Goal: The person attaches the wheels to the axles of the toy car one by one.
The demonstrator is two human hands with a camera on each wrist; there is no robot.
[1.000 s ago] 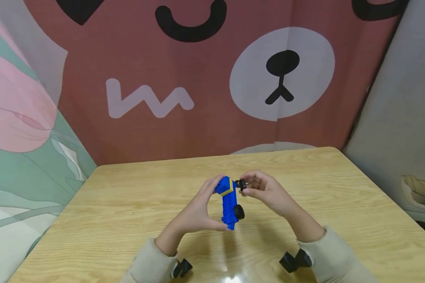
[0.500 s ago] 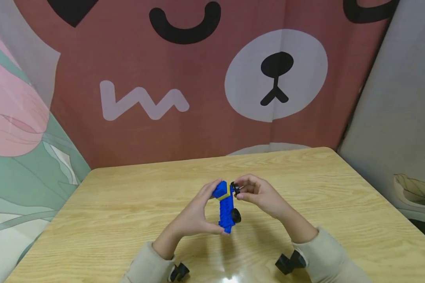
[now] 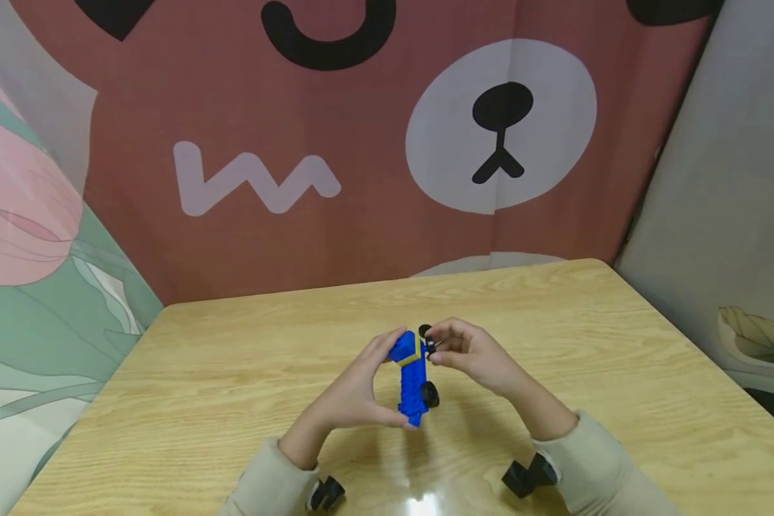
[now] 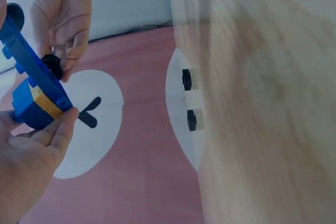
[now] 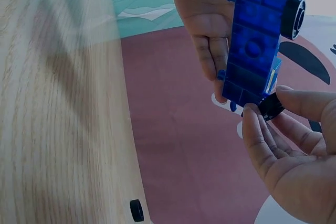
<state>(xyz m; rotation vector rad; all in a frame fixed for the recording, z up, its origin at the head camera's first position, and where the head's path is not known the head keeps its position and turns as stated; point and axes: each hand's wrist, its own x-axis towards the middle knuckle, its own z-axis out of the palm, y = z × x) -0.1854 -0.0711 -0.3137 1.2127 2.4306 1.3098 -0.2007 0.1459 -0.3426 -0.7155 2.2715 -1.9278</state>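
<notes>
Wooden table (image 3: 232, 373) below blue toy car (image 3: 413, 383); left hand (image 3: 359, 393) grips the car's ends, right hand (image 3: 479, 356) pinches black wheel (image 5: 272, 107) beside it

Plain beige sleeves (image 3: 606, 466) are showing at left and right, with blocky black devices (image 3: 518, 479) jutting out beside both cuffs (image 3: 564, 438).

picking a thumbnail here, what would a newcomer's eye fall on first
Probably the big animal face printed behind the table. Next, the bright blue toy, held above the table by the left hand, with the right hand pinching a black wheel at its side. The left wrist view adds two loose wheels on the table.
</notes>
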